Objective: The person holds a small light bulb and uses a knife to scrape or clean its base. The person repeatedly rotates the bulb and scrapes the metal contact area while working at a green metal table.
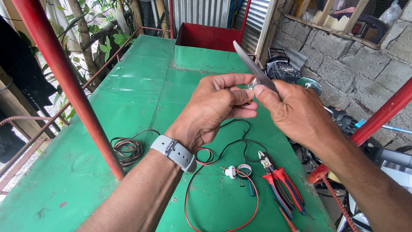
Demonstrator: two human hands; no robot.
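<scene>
Left hand [214, 107], grey wristband, grip pinching a small clear bulb-like part [252, 84] above the green painted metal surface [128, 99]. Right hand [292, 109], grip closed around a steel knife blade [253, 66] touching that part. On the surface right of the coiled brown wire [127, 149]: red-handled pliers [281, 184].

Work surface [128, 99]: green painted metal, scuffed in patches. Post [64, 81] at near left: red. Box [208, 36] at far end: red. Watch strap [174, 152] on the left wrist: grey. Knife blade [253, 66]: silver-grey. Pliers [281, 184] at near right: handles red and blue. Wire loop [223, 193]: red and black. Coiled wire [126, 149] at left: brown and black. Wall [365, 73] at right: grey block.
</scene>
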